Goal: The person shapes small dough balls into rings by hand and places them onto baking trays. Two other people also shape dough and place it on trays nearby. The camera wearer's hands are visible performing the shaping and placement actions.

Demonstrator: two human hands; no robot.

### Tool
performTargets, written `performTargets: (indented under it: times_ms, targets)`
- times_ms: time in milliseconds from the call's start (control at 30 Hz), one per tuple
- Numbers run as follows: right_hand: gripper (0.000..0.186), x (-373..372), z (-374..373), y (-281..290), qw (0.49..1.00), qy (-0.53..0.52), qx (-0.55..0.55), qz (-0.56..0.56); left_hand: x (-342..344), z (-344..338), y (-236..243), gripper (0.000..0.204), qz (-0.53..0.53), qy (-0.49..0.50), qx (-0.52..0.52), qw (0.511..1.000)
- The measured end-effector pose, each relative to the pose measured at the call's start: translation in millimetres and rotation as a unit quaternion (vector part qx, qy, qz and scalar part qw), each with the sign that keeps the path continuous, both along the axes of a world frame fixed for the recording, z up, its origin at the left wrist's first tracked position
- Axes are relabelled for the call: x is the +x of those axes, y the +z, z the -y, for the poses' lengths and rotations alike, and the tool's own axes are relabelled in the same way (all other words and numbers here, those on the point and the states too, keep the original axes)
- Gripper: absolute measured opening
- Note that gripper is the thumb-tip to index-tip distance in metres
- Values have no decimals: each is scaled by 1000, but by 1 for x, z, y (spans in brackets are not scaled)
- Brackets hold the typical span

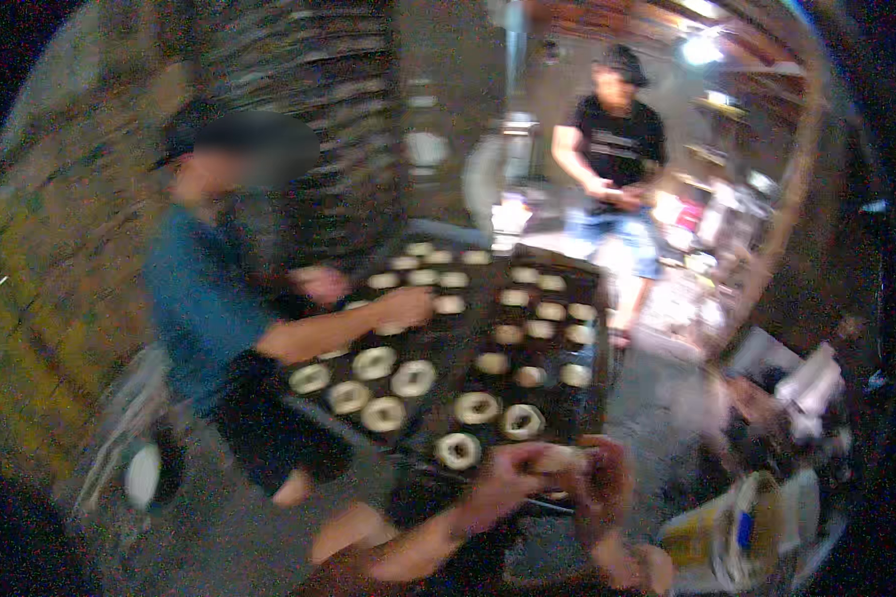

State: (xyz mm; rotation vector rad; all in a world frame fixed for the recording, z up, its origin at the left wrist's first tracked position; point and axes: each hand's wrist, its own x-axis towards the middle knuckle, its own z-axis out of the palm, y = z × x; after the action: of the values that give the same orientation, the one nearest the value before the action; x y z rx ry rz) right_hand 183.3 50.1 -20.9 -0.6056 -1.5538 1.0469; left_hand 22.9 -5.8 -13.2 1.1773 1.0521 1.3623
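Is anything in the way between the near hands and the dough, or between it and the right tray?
Nothing visible. The left hand and right hand both seem to hold the dough, though blurred. No barrier shows before the right tray; rings lie on it.

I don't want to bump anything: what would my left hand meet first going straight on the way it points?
Beyond the pale piece it holds, your left hand would probably meet your right hand first, just to its right. Blur leaves the exact depth uncertain.
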Motion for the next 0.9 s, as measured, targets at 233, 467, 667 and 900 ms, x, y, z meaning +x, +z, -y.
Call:
performTargets:
  times_ms: [233,467,667,900]
  targets:
    - [51,6,53,35,984,49,-103,134,6,22,20,39,46,55,-60,996]
    - [39,7,-10,13,941,-111,99,306,-9,15,14,64,3,-117,-13,993]
    - [39,-6,38,8,988,123,-48,84,-15,4,-16,81,-99,113,11,989]
    - [54,26,58,65,957,221,-189,20,9,-21,-28,48,69,8,88,994]
